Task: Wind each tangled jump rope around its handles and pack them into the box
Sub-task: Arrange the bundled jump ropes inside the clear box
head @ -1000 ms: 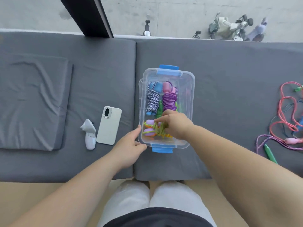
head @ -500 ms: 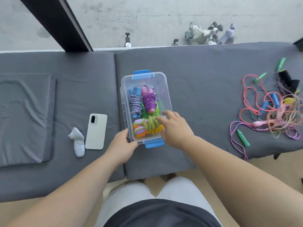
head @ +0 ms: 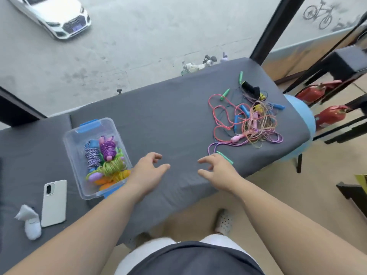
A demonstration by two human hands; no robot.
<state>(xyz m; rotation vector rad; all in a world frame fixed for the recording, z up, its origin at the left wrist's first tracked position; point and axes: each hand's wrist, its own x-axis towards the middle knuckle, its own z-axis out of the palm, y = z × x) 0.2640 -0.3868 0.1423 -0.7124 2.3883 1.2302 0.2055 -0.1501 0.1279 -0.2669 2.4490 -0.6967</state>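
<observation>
Jump ropes in two groups on the grey table (head: 168,120): wound bundles (head: 108,155) packed in the clear box (head: 71,147) at left, and a tangled pile (head: 254,124) at right, well apart from the box.

Left to right:
- White handheld device (head: 29,223) at the near left edge, with a white phone (head: 54,203) just beside it, lying back up.
- Box: lid off, blue clips at both ends. Inside are a blue-white bundle, a purple one, a green one and orange handles.
- Left grip (head: 146,172): palm down just right of the box's near right corner. Fingers loosely curled, thumb stretched to the right, holding nothing.
- Right grip (head: 217,171): palm down over bare table. Fingers spread and bent, thumb pointing left, empty.
- Green handle (head: 225,157) lies just past the right knuckles; cannot tell whether it touches them.

Change from 0.5 s ago: left grip was on the box's near left corner and right fingertips were at the yellow-green bundle inside. Both are now off the box, in the gap between box and tangle. Bundles unchanged.
</observation>
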